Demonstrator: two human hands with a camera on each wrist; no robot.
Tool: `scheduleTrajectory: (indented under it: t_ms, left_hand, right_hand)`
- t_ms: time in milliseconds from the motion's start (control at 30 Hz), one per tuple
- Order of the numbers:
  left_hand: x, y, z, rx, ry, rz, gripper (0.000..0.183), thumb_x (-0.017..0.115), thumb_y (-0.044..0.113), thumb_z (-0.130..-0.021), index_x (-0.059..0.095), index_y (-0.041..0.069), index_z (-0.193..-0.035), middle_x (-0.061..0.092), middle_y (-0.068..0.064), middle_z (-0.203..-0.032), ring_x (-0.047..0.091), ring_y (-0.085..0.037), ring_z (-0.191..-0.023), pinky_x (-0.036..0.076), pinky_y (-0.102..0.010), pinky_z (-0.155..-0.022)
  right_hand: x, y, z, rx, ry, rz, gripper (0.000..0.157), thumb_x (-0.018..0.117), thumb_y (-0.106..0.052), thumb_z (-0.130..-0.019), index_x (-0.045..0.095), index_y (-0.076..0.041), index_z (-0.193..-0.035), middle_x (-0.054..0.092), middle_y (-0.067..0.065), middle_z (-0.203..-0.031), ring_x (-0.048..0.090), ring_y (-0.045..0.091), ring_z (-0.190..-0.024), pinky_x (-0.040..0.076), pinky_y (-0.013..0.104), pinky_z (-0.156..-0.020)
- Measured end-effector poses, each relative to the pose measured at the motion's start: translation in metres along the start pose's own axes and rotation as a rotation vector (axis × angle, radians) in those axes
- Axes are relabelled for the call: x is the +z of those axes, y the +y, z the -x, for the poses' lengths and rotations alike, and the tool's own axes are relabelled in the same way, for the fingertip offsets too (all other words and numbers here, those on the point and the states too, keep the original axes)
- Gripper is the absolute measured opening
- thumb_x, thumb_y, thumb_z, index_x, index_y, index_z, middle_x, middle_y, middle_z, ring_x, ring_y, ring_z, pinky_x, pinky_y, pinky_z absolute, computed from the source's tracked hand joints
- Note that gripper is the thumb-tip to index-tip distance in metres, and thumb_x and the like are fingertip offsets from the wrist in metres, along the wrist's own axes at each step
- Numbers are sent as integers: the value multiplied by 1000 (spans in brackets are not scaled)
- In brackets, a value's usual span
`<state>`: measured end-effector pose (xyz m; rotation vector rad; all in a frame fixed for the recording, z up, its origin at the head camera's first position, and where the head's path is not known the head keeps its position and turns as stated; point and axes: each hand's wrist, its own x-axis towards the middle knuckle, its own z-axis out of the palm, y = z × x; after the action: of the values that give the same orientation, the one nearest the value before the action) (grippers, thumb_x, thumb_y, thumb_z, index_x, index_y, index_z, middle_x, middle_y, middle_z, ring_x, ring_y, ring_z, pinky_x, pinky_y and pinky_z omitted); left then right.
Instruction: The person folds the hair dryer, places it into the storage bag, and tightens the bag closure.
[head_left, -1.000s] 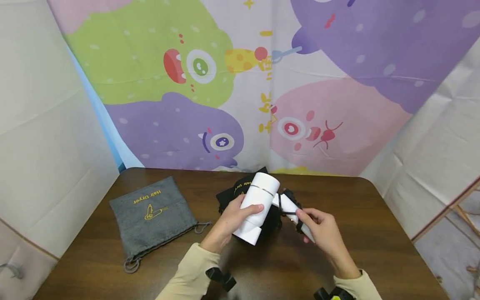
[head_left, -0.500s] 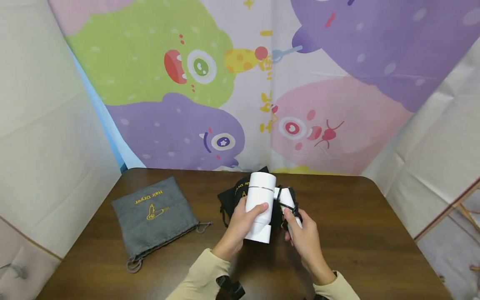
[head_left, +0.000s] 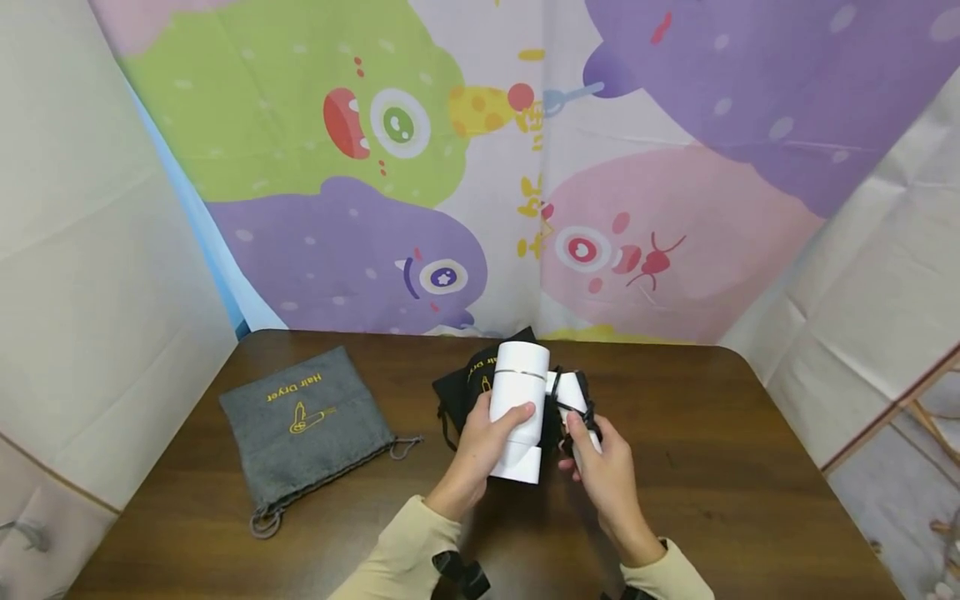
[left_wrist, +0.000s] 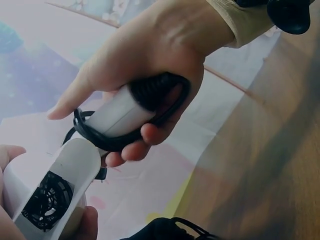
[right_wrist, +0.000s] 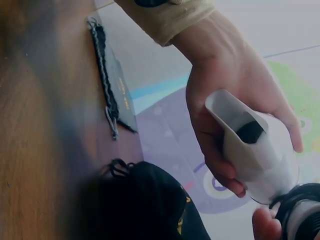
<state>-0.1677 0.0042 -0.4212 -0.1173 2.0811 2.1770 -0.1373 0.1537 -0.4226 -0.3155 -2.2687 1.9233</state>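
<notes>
A white hair dryer (head_left: 522, 392) is held over the table in both hands. My left hand (head_left: 478, 446) grips its barrel, thumb across the top, with the flat nozzle (right_wrist: 247, 132) pointing toward me. My right hand (head_left: 606, 467) grips the handle (left_wrist: 117, 112), and a black power cord (left_wrist: 107, 140) is wound around that handle. The vented round end of the barrel shows in the left wrist view. Behind and under the dryer, a black drawstring bag (head_left: 455, 398) with yellow print is partly hidden.
A grey drawstring bag (head_left: 307, 425) printed "Hair Dryer" lies flat on the left of the brown wooden table (head_left: 720, 467). A cartoon-patterned cloth (head_left: 637, 208) hangs behind the table's far edge, with pale walls on both sides.
The hair dryer has turned from a slant to nearly upright in the head view. My right hand has moved left with the handle, and my left hand slightly right. The bags have stayed put.
</notes>
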Motion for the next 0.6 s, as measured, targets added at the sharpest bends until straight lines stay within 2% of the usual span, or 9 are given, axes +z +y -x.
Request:
scheduleTrajectory:
  t_ms: [233, 367, 600]
  left_hand:
    - [20, -10, 11, 39, 95, 100, 60, 69, 31, -87, 45, 1, -133, 62, -15, -112, 64, -17, -85, 51, -29, -69]
    - [23, -13, 14, 35, 126, 150, 58, 67, 29, -87, 44, 1, -133, 62, -16, -111, 67, -17, -79, 52, -29, -66]
    - [21, -13, 13, 16, 126, 137, 61, 67, 31, -87, 43, 0, -134, 60, -17, -114, 63, -18, -83, 51, -29, -68]
  right_hand:
    - [20, 6, 9, -41, 102, 39, 43, 56, -33, -99, 53, 4, -121, 66, 18, -98, 57, 11, -77, 52, 25, -64]
    - [23, 7, 9, -31, 112, 35, 41, 56, -33, -99, 55, 2, -118, 66, 21, -101, 55, 15, -77, 51, 27, -63]
    - [21, 5, 8, -24, 82, 45, 42, 57, -30, -98, 53, 3, -122, 62, 16, -95, 55, 14, -69, 51, 27, -59]
